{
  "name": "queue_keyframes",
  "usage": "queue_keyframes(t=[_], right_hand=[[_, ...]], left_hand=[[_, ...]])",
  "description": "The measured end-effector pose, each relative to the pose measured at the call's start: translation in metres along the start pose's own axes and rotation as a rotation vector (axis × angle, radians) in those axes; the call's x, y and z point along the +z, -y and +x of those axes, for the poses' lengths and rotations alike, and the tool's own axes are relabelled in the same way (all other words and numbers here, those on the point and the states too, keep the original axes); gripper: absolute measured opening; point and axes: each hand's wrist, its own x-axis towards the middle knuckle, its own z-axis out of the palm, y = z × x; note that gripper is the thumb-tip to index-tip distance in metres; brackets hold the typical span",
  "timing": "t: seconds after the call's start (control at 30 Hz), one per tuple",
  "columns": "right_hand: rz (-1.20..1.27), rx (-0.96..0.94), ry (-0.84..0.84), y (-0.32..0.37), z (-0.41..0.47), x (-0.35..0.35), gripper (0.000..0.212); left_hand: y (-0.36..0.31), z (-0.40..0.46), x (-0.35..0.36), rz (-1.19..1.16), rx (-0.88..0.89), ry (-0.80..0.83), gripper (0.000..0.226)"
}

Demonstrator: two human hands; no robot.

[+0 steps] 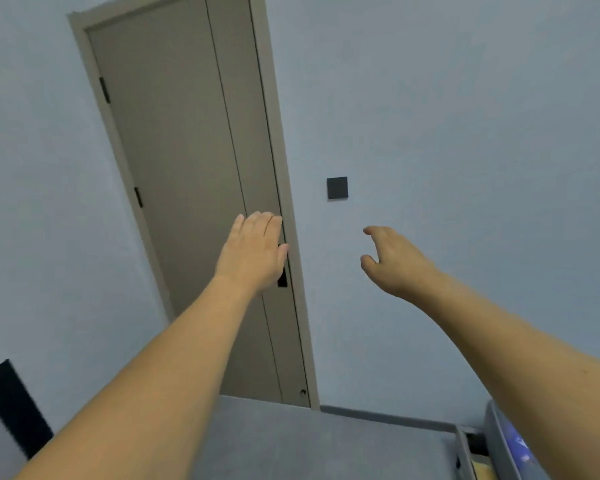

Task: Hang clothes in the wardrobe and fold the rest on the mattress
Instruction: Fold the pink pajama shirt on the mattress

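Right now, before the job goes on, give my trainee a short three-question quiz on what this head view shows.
1. True or false: the left hand is gripping a piece of clothing.
2. Multiple choice: the dark square wall switch sits (a) left of the door, (b) right of the door, above the right hand, (c) on the door itself.
3. Fill in: the door is ____ (open or closed).

Key: 1. False; its fingers are straight and it holds nothing. 2. (b). 3. Closed; it sits flush in its frame.
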Motion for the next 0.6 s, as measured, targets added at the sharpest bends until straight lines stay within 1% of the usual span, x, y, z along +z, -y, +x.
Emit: queue_keyframes(t=[0.13,0.27,0.43,0.5,0.53,0.6], right_hand=[[-0.032,0.12,0.021,-0.079,0.031,0.009,0.057],[-0.08,0.251,-0.001,-0.169,0.049,-0.001,0.057],[-0.12,0.433,-0.023,-0.29,0.049,-0.022,0.057],[-0.11,0.493,-0.044,-0.34,0.048,-0.029,0.056],[-0.106,0.5,-0.048,-0.354,0.047,-0.028,0.056],[-0.096,0.548,-0.046,-0.396,0.04,-0.031,0.056]], left_hand=[[-0.055,0.067,0.07,-0.112,0.08,0.054,0.054],[-0.134,0.137,0.128,-0.22,0.174,0.089,0.053],[-0.259,0.207,0.172,-0.304,0.383,0.094,0.054],[-0.312,0.23,0.187,-0.36,0.415,0.099,0.053],[-0.324,0.235,0.192,-0.382,0.417,0.106,0.053],[-0.368,0.252,0.208,-0.395,0.478,0.12,0.053]])
